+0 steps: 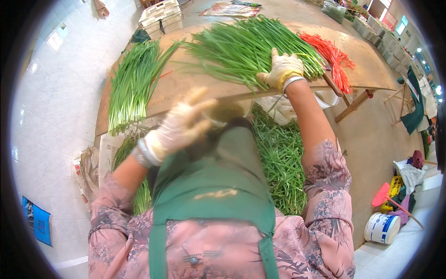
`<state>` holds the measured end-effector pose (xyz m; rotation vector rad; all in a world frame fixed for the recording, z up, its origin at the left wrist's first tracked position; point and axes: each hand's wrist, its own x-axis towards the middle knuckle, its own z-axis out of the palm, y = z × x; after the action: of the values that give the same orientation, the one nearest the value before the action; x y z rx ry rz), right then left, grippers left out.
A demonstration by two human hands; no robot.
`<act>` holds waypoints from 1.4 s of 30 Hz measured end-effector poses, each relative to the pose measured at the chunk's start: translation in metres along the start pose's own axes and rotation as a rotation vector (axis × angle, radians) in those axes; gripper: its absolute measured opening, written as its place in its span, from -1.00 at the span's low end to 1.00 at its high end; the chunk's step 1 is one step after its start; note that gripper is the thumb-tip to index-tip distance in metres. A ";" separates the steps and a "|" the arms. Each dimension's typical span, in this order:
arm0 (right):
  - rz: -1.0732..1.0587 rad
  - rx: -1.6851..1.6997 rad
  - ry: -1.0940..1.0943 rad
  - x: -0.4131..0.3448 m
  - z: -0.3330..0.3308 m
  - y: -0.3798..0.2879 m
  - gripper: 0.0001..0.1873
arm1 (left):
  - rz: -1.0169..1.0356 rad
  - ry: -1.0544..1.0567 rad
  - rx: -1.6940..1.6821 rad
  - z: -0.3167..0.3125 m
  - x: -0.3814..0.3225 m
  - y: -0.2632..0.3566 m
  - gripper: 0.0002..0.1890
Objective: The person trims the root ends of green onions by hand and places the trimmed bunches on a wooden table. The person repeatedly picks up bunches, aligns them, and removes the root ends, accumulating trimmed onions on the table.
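Note:
A large pile of garlic chives (pixel 240 48) lies across the wooden tabletop (pixel 195 80), its pale cut ends towards the right. On those stalks, close to the front edge, rests my right hand (pixel 284 68) in a thin glove, thumb and fingers spread. My left hand (pixel 183 122), also gloved and blurred, is in the air before the table edge with fingers apart and nothing visible in it. A smaller pile of chives (pixel 130 87) lies at the table's left end, cut ends towards me. Red plastic ties (pixel 336 62) sit right of the large pile.
Loose green leaves (pixel 280 164) fill the space beside my right leg. At my left stands a white crate (pixel 106 150) with more chives. White crates (pixel 162 17) are stacked beyond the table. A white bucket (pixel 382 228) lies on the floor at right.

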<state>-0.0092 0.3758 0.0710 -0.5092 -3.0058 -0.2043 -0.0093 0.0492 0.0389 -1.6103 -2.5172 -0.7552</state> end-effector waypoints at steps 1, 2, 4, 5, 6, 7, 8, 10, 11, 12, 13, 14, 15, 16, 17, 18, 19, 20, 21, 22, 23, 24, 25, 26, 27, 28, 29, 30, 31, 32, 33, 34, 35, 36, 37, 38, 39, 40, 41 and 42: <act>0.012 0.019 0.039 0.004 0.002 0.002 0.02 | -0.001 -0.054 0.115 0.008 0.003 0.010 -0.37; 0.025 0.039 0.078 0.008 0.009 0.005 -0.01 | -0.013 -0.091 0.149 0.014 0.010 0.017 -0.34; -0.017 0.124 0.153 0.018 0.018 0.015 -0.14 | -0.038 -0.100 0.169 0.027 0.020 0.017 -0.28; -0.059 0.153 0.174 0.016 0.022 0.015 -0.23 | -0.052 -0.075 0.164 0.033 0.027 0.008 -0.26; -0.072 0.130 0.194 0.013 0.026 0.012 -0.26 | -0.057 -0.051 0.157 0.037 0.033 -0.001 -0.24; -0.084 0.107 0.214 0.010 0.029 0.008 -0.28 | -0.111 -0.018 0.148 0.037 0.035 -0.009 -0.24; -0.130 0.118 0.226 0.007 0.031 0.004 -0.29 | -0.164 0.013 0.138 0.037 0.037 -0.017 -0.23; -0.223 0.136 0.238 -0.010 0.032 -0.005 -0.31 | -0.221 0.075 0.167 0.039 0.032 -0.042 -0.22; -0.205 0.139 0.232 -0.011 0.030 -0.006 -0.31 | -0.257 0.101 0.146 0.034 0.027 -0.055 -0.23; -0.187 0.136 0.221 -0.014 0.029 -0.001 -0.31 | -0.280 0.107 0.228 0.027 0.023 -0.069 -0.24; -0.162 0.124 0.215 -0.014 0.030 0.008 -0.32 | -0.292 0.117 0.305 0.022 0.024 -0.081 -0.24; -0.100 0.143 0.223 -0.011 0.034 0.017 -0.32 | -0.339 0.097 0.351 0.016 0.023 -0.092 -0.24; -0.086 0.210 0.174 -0.009 0.033 0.026 -0.30 | -0.383 0.083 0.393 0.013 0.023 -0.098 -0.25; -0.130 0.275 0.194 -0.005 0.040 0.039 -0.29 | -0.461 0.040 0.371 0.012 0.025 -0.098 -0.24; -0.172 0.340 0.213 -0.003 0.046 0.048 -0.28 | -0.446 0.038 0.355 0.015 0.025 -0.098 -0.24; -0.197 0.400 0.187 -0.004 0.044 0.048 -0.28 | -0.436 0.035 0.349 0.017 0.024 -0.097 -0.24; -0.221 0.459 0.161 -0.006 0.040 0.045 -0.28 | -0.425 0.031 0.344 0.021 0.023 -0.096 -0.24; -0.242 0.518 0.134 -0.009 0.038 0.044 -0.28 | -0.402 0.088 0.306 0.028 0.021 -0.091 -0.30; -0.266 0.528 0.215 -0.012 0.037 0.047 -0.30 | -0.337 0.124 0.273 0.034 0.025 -0.085 -0.32; -0.291 0.537 0.295 -0.015 0.040 0.051 -0.31 | -0.274 0.159 0.239 0.038 0.029 -0.077 -0.34; -0.319 0.545 0.374 -0.021 0.040 0.053 -0.32 | -0.212 0.196 0.204 0.042 0.033 -0.067 -0.35; -0.311 0.483 0.445 -0.039 0.020 0.042 -0.41 | -0.129 0.225 0.183 0.044 0.033 -0.055 -0.39; -0.302 0.449 0.578 -0.057 0.008 0.036 -0.51 | -0.048 0.235 0.093 0.041 0.037 -0.039 -0.44; -0.311 0.517 0.575 -0.072 0.001 0.028 -0.58 | 0.019 0.253 -0.031 0.041 0.034 -0.031 -0.47; -0.311 0.580 0.570 -0.087 -0.003 0.021 -0.64 | 0.093 0.270 -0.161 0.043 0.032 -0.024 -0.49; -0.305 0.621 0.454 -0.101 0.000 0.010 -0.68 | 0.150 0.298 -0.258 0.044 0.029 -0.017 -0.54; -0.300 0.659 0.337 -0.111 0.004 -0.002 -0.71 | 0.127 0.321 -0.279 0.047 0.022 -0.007 -0.63; -0.300 0.538 0.316 -0.120 0.008 -0.018 -0.72 | 0.094 0.287 -0.374 0.051 0.017 0.000 -0.68; -0.302 0.418 0.293 -0.125 0.014 -0.033 -0.74 | 0.059 0.254 -0.469 0.055 0.012 0.004 -0.74; -0.246 0.354 0.270 -0.125 0.022 -0.044 -0.74 | 0.007 0.191 -0.538 0.057 0.006 0.007 -0.76; -0.198 0.295 0.246 -0.123 0.033 -0.051 -0.74 | -0.103 0.147 -0.699 0.059 0.000 0.010 -0.77; -0.161 0.446 0.208 -0.117 0.046 -0.054 -0.73 | -0.209 0.103 -0.862 0.063 -0.004 0.011 -0.78; -0.160 0.565 0.186 -0.117 0.056 -0.054 -0.73 | -0.316 0.057 -1.024 0.066 -0.007 0.011 -0.78; -0.163 0.688 0.165 -0.115 0.064 -0.055 -0.74 | -0.456 -0.037 -1.176 0.065 -0.012 0.008 -0.71; -0.165 0.810 0.143 -0.114 0.069 -0.056 -0.74 | -0.512 -0.036 -1.258 0.065 -0.015 0.006 -0.68; -0.140 1.079 0.012 -0.126 0.072 -0.059 -0.75 | -0.566 -0.036 -1.340 0.066 -0.018 0.006 -0.64; -0.109 1.298 -0.163 -0.142 0.062 -0.066 -0.76 | -0.625 -0.020 -1.423 0.069 -0.023 0.005 -0.61; -0.107 1.513 -0.297 -0.158 0.058 -0.068 -0.75 | -0.568 -0.028 -1.579 0.076 -0.024 0.006 -0.51; -0.173 1.505 -0.262 -0.173 0.063 -0.073 -0.74 | -0.558 -0.056 -1.722 0.073 -0.022 0.016 -0.48; -0.030 1.715 -0.493 -0.187 0.063 -0.076 -0.72 | -0.546 -0.138 -1.742 0.070 -0.020 0.023 -0.48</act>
<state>0.1376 0.2536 -0.0201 -0.2414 -2.2176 2.3815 0.0344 0.0701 -0.0200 -0.7687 -2.0749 -3.5099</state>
